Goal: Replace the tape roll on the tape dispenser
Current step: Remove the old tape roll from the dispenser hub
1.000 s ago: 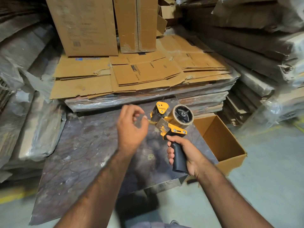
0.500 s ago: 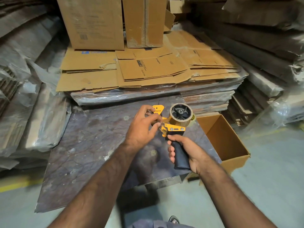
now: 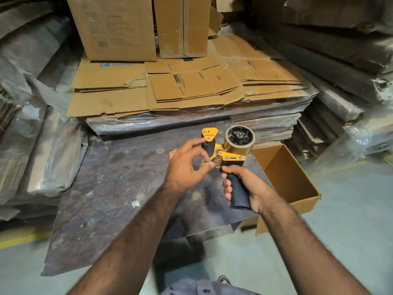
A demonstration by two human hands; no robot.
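Note:
A yellow tape dispenser (image 3: 230,155) with a black pistol handle is held above a dark worn table (image 3: 110,188). My right hand (image 3: 247,188) is wrapped around the handle. A nearly used-up tape roll (image 3: 239,138), brown core with a thin layer of tape, sits on the black hub. My left hand (image 3: 187,165) is at the dispenser's front by the black roller, thumb and forefinger pinched on something at the metal blade area; whether it is the tape end is too small to tell.
An open cardboard box (image 3: 297,177) stands on the floor right of the table. Behind the table a plastic-wrapped pile of flattened cartons (image 3: 191,88) carries upright boxes (image 3: 114,28). Wrapped cardboard bundles line both sides. A yellow floor line (image 3: 23,239) runs at lower left.
My left hand moved from open air left of the dispenser onto its front and now pinches at the blade area. The right hand kept hold of the handle.

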